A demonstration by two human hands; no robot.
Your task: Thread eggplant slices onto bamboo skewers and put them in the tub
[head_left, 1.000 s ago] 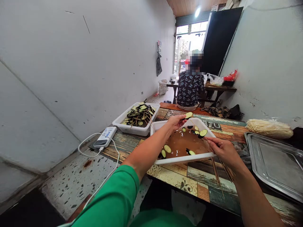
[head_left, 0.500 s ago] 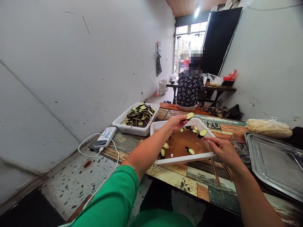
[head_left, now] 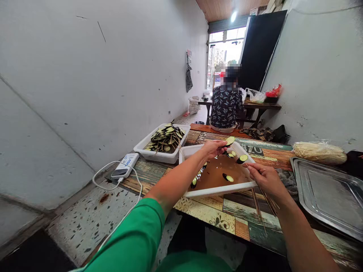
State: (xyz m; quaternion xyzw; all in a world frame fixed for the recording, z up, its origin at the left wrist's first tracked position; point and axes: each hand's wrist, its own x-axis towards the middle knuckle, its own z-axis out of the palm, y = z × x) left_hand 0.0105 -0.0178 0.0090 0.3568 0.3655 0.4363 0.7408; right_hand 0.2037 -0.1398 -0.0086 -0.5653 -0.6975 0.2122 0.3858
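My left hand pinches an eggplant slice with dark skin and pale flesh, above the far side of a white tub. Inside the tub is brownish water with several more eggplant slices floating. My right hand is closed on a thin wooden skewer at the tub's right rim. An eggplant slice is stuck on that skewer's tip, apart from the left hand's slice. Several bare skewers extend below my right hand at the table; whether the hand touches them is unclear.
A second white tub at the left is heaped with skewered eggplant slices. A white device with a cable lies by the table's left edge. Metal trays and a bagged pale bundle are at right. A person sits ahead, back turned.
My left hand has moved slightly right and down with its slice, and the slice is turned a little. The right hand stays nearly still. One floating slice near my left forearm is no longer visible.
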